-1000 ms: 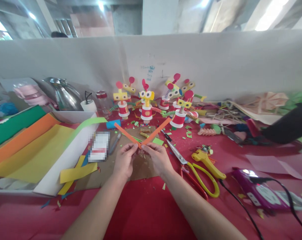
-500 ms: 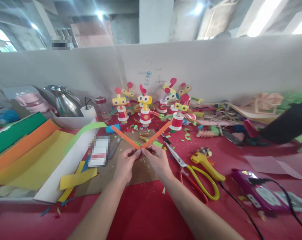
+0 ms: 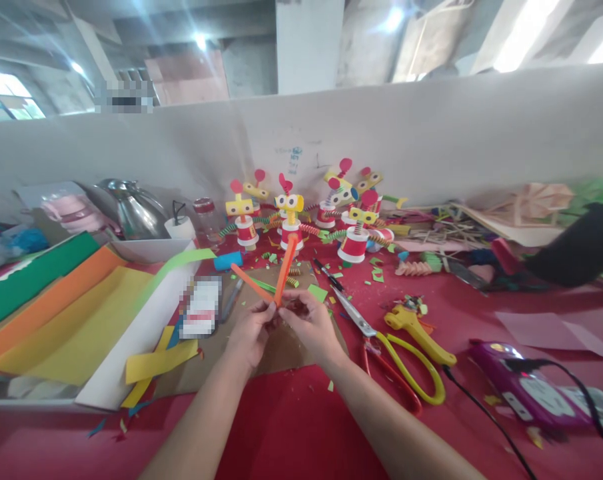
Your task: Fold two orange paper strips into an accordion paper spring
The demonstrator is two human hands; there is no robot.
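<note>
Two orange paper strips (image 3: pixel 286 270) meet in a narrow V, one pointing up and the other up to the left. My left hand (image 3: pixel 254 330) pinches them near the joined lower end. My right hand (image 3: pixel 314 325) is right beside it, thumb and fingers closed at the same joint. Beneath both hands lies a brown board (image 3: pixel 201 373) with green paper scraps and small folded paper springs on it. Behind stand several paper-cup figures (image 3: pixel 292 233) with yellow heads and spring arms.
Scissors (image 3: pixel 361 320), a yellow glue gun (image 3: pixel 421 337) and a purple device (image 3: pixel 536 387) with a cable lie to the right. At left are a white box (image 3: pixel 131 360) of coloured paper and a phone (image 3: pixel 201 308). A dark sleeve (image 3: pixel 576 243) reaches in at far right.
The right-hand orange strip has swung from leaning right to nearly upright, narrowing the V. My right hand's fingers have shifted at the joint. The view has moved slightly.
</note>
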